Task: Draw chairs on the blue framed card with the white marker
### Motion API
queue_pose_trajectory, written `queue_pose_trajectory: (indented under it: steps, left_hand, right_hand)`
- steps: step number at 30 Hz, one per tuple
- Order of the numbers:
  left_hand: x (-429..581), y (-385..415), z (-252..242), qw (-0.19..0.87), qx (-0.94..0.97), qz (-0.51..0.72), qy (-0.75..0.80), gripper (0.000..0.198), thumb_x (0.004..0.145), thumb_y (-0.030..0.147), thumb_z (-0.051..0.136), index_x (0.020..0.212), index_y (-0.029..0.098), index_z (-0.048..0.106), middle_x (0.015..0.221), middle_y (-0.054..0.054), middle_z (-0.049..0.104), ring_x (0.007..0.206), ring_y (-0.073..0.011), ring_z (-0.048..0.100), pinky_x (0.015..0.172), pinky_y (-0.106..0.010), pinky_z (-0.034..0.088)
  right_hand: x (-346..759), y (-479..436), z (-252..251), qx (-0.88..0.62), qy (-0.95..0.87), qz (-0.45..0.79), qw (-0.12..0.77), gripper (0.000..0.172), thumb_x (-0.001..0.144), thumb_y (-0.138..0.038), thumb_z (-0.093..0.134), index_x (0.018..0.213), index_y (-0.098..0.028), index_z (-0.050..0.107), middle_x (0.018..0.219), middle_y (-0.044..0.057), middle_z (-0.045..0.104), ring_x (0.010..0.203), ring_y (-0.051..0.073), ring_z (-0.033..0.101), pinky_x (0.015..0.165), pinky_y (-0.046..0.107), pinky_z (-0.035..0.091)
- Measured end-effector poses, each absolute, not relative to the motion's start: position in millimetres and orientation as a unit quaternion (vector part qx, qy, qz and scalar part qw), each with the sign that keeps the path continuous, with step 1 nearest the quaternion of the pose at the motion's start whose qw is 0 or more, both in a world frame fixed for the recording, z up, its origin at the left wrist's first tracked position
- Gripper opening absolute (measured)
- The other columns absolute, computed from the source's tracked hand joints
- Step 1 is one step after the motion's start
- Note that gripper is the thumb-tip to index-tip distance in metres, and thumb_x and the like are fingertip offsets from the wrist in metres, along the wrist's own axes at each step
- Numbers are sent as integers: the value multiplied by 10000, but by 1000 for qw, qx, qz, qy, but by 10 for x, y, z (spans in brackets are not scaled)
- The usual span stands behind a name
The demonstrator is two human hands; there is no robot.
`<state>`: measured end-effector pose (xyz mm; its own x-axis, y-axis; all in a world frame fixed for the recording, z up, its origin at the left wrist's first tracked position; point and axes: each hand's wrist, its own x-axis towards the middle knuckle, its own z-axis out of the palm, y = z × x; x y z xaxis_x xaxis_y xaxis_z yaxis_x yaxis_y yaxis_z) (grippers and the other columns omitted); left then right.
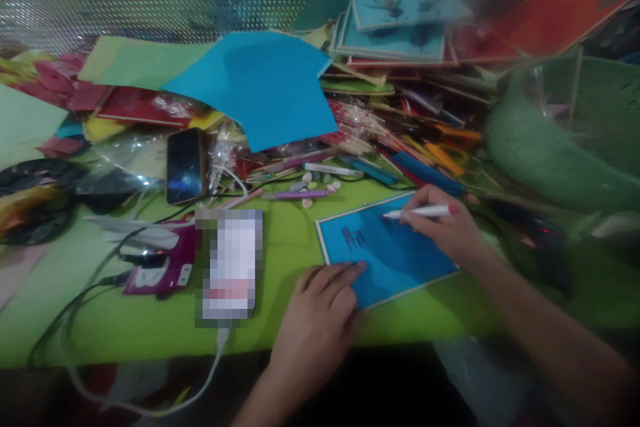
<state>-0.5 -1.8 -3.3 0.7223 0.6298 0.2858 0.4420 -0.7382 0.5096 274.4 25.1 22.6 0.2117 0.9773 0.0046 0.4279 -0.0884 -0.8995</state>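
A small blue card point(385, 260) with a pale border lies on the lime-green table cover point(290, 240), bearing dark pen marks near its upper left. My right hand point(445, 230) is closed around a white pen point(417, 212) with a red end cap, its tip touching the card's upper middle. Lying flat with fingers stretched out, my left hand point(320, 310) presses on the card's lower left corner.
A phone point(186, 165) and a blurred-out device point(230, 265) with a white cable lie left of the card, next to a magenta gadget point(163, 265). Pens, sticks and stacked coloured cards point(400, 33) crowd the back. A green basket point(570, 127) stands at right. Large blue paper point(270, 87) lies behind.
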Motion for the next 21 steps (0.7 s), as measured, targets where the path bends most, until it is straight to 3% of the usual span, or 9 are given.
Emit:
queue_pose_trajectory:
  steps: [21]
  left_hand:
    - [5, -9, -22, 213, 903, 222, 299, 100, 1030, 202, 573, 932, 223, 580, 1443, -23, 682, 1248, -265, 650, 1013, -476, 455]
  right_hand:
    - [2747, 241, 169, -684, -488, 328, 431, 165, 811, -345, 776, 789, -240, 650, 692, 0, 677, 619, 165, 588, 541, 278, 471]
